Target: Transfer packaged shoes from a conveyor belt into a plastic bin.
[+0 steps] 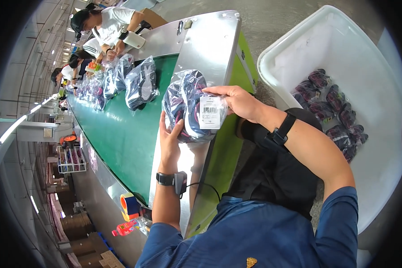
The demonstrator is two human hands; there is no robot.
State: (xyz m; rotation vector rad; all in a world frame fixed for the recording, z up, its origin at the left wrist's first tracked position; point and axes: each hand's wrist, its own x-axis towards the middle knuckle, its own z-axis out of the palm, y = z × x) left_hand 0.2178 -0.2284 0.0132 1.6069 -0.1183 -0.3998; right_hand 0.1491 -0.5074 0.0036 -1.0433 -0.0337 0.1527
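Observation:
Over the metal edge of the conveyor I hold a clear plastic bag of dark shoes point(187, 96), with navy, white and dark red parts showing through. My left hand point(169, 140) grips its near left side, thumb on top and fingers partly hidden beneath. On the right side my right hand point(241, 102) pinches the bag's edge, its index finger stretched along the top of a white printed label point(209, 112). That label lies flat on the bag, facing up.
Similar bagged shoes point(141, 84) sit along the green conveyor belt point(120, 129). At right stands a big white bin point(290, 42) with several dark bagged items point(337, 105). Tape roll point(130, 205) and red bottle point(124, 228) are at lower left. Co-workers point(114, 27) stand along the far side.

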